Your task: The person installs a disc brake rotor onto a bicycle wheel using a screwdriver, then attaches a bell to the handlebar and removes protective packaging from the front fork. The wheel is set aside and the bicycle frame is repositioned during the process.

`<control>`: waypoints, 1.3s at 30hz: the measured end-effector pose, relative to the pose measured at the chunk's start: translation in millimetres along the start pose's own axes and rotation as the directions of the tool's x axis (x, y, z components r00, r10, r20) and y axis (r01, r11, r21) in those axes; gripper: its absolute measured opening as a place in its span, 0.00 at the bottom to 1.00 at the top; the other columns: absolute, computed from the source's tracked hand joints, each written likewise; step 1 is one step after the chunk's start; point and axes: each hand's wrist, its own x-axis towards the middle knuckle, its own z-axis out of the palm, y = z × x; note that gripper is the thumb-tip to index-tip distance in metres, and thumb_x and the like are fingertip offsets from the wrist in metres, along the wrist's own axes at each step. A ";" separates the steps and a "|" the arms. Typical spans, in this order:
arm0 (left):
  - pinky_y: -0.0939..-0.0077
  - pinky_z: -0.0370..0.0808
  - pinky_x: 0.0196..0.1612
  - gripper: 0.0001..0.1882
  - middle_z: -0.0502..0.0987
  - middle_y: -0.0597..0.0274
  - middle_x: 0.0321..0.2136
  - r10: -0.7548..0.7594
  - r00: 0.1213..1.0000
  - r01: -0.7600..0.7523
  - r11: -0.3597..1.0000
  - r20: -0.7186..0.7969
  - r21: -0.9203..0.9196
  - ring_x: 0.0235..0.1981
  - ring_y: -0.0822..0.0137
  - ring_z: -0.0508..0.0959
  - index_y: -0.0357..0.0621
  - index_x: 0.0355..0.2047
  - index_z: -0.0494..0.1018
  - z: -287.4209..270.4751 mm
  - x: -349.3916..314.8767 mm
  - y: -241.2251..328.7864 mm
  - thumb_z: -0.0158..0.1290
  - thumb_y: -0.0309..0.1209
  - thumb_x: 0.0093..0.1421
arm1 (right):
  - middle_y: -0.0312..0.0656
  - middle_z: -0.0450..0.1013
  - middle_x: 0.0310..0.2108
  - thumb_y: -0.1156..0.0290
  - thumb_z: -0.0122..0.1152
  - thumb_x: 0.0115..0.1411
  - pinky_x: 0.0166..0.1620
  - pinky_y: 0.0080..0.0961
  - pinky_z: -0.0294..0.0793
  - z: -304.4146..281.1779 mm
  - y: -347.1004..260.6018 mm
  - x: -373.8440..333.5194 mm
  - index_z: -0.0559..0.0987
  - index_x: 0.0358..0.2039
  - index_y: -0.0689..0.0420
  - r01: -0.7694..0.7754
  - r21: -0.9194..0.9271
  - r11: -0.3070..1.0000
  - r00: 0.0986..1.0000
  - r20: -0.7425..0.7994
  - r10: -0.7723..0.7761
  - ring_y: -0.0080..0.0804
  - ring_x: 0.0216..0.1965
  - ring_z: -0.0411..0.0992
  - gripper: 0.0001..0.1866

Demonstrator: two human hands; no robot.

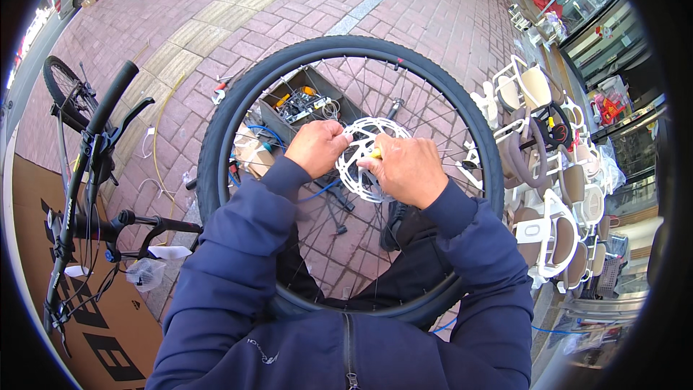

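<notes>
Pvmt (278, 25): 2 hands (316, 149) (411, 168), 1 rotor (377, 124), prob. 1 tool (375, 152).

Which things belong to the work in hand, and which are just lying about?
Seemingly in use:
wheel
white disc, left hand at its edge
yellow item in right hand
perhaps the tool tray

Probably lying about:
handlebar
cardboard
white-framed seats

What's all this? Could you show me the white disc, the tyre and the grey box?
White disc (354, 175): head view, lower left part of its ring.
Tyre (208, 166): head view, the tread on its left side.
Grey box (341, 94): head view, its right wall.
</notes>
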 end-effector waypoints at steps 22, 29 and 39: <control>0.58 0.75 0.34 0.15 0.78 0.45 0.23 -0.060 0.998 0.059 0.995 -0.012 -0.085 0.27 0.47 0.80 0.34 0.30 0.78 -0.7 2.2 0.2 0.57 0.37 0.64 | 0.45 0.78 0.22 0.44 0.64 0.61 0.27 0.44 0.74 -10.5 -1.2 6.4 0.81 0.28 0.53 0.047 -0.025 0.999 0.996 -0.077 -0.049 0.49 0.25 0.78 0.22; 0.64 0.74 0.31 0.15 0.78 0.52 0.20 -0.119 0.993 0.117 0.978 0.001 -0.173 0.22 0.59 0.78 0.34 0.30 0.79 0.0 -0.2 -1.2 0.57 0.36 0.65 | 0.45 0.75 0.17 0.48 0.65 0.58 0.25 0.40 0.73 -0.2 9.7 19.5 0.80 0.22 0.53 0.085 -0.026 0.996 0.985 -0.149 -0.088 0.48 0.21 0.77 0.20; 0.59 0.75 0.34 0.17 0.80 0.45 0.25 -0.111 0.992 0.111 0.994 -0.061 -0.009 0.28 0.51 0.81 0.34 0.29 0.78 0.8 -0.2 -3.7 0.57 0.38 0.64 | 0.50 0.79 0.26 0.58 0.70 0.59 0.34 0.41 0.76 -51.9 68.0 -0.3 0.79 0.32 0.59 -0.229 0.179 0.957 0.899 -0.338 0.278 0.51 0.30 0.79 0.16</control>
